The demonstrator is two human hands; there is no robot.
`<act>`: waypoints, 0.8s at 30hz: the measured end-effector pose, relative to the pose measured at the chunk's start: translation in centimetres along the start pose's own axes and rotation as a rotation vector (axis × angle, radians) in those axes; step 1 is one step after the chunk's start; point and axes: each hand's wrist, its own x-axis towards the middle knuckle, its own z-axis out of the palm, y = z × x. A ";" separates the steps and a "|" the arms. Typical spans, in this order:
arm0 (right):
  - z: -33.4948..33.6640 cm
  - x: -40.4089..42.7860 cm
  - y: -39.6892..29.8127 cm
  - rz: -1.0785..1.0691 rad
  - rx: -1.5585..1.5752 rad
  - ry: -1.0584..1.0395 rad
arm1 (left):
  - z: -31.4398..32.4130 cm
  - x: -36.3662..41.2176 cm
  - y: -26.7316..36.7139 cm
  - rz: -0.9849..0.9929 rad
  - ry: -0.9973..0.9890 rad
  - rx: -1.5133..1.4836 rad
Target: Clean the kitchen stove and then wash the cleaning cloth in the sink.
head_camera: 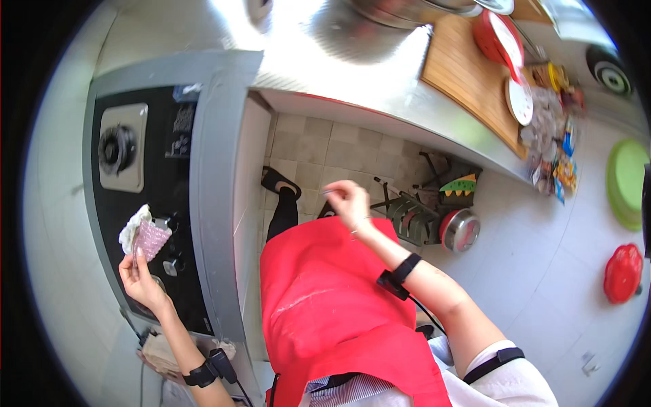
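Observation:
My left hand (143, 289) is over the black glass gas hob (168, 188), pinching a pink and white cloth (151, 240) by its lower edge. The cloth hangs above the hob's control knobs, one knob (173, 266) showing just beside it. A burner (117, 148) sits farther along the hob on a square metal plate. My right hand (351, 203) is raised in front of the red apron (335, 290), above the floor. Its fingers are curled with the tips close together, and whether something small is between them cannot be made out.
A steel worktop (325, 66) runs across the front, bearing a wooden cutting board (457, 71), a red colander (498, 38) and a large metal pot (391, 12). Folding stools (414, 216) and a metal bowl (460, 230) are at right. Food packets (564, 173) crowd the counter's end.

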 end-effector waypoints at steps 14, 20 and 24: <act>-27.1 -10.6 23.6 0.491 0.337 0.525 | 9.6 -6.2 3.6 0.027 -0.055 -0.053; -22.9 -7.3 18.0 0.356 0.352 0.451 | 10.1 -5.4 0.9 0.066 -0.010 0.016; -15.6 -1.1 8.6 0.203 0.493 0.274 | 12.1 -4.2 -0.8 0.072 -0.031 0.134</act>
